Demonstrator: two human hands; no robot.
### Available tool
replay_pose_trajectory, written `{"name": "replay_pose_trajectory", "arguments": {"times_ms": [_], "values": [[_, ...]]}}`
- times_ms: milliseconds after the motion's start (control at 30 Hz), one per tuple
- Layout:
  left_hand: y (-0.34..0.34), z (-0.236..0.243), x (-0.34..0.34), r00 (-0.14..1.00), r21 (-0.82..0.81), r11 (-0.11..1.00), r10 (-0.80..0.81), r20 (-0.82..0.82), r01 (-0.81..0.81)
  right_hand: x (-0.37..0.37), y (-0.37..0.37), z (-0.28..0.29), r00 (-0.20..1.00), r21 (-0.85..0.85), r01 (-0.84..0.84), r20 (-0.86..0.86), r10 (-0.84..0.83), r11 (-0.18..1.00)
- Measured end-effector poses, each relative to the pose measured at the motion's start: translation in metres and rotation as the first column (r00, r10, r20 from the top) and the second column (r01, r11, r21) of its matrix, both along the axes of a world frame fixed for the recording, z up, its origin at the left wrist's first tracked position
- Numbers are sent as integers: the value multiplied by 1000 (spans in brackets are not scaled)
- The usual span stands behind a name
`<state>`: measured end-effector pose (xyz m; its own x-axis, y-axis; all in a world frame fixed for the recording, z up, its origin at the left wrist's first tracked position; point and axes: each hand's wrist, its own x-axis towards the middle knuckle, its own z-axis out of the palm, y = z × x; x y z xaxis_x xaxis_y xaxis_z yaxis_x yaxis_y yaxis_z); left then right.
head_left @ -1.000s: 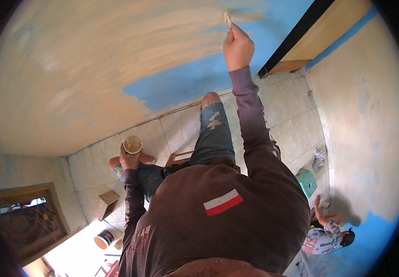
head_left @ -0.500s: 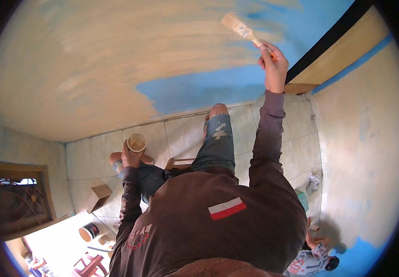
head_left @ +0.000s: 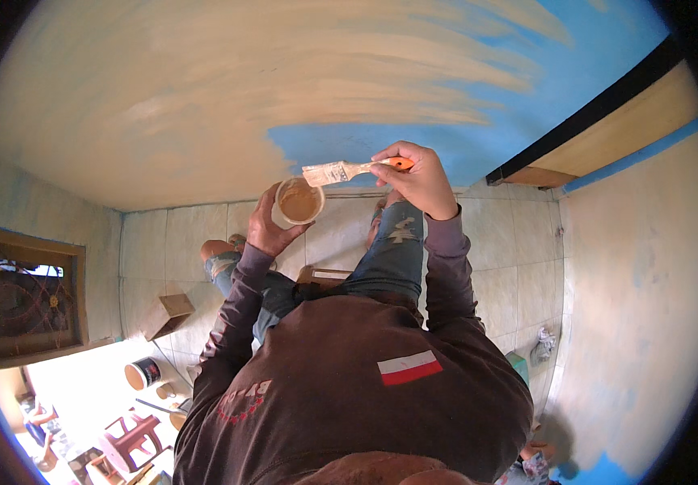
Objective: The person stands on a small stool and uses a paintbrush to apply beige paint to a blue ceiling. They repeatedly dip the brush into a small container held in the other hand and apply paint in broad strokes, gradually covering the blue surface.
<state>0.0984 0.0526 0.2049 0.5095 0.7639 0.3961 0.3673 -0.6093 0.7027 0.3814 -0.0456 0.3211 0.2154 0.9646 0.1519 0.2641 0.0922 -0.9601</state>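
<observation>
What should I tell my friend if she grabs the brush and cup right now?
Left hand: holds the small paint cup, with tan paint inside.
Right hand: fingers grip the orange-handled brush, its bristles at the cup's rim.
Wall: mostly tan already.
Left: the blue patch behind the brush and the blue stretch toward the upper right.
On the floor below: a paint can and a cardboard box.

Pale tiled floor (head_left: 195,234) far below, seen from above. Open cardboard box (head_left: 168,314) near the left wall, paint can (head_left: 143,373) just beyond it, small red plastic stool (head_left: 129,436) lower left, crumpled rag (head_left: 543,344) at right.
</observation>
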Motion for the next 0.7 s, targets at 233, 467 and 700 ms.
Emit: {"name": "replay_pose_trajectory", "arguments": {"times_ms": [233, 467, 700], "values": [[-1, 23, 18, 991, 67, 989, -132, 17, 130, -20, 2, 10, 912, 108, -18, 410, -28, 994], [5, 19, 27, 973, 98, 972, -222, 58, 216, -45, 19, -6, 711, 252, -143, 699, -78, 957], [7, 19, 28, 970, 66, 971, -234, 66, 229, -52, 26, -18, 587, 171, -270, 809, 22, 948]]}}
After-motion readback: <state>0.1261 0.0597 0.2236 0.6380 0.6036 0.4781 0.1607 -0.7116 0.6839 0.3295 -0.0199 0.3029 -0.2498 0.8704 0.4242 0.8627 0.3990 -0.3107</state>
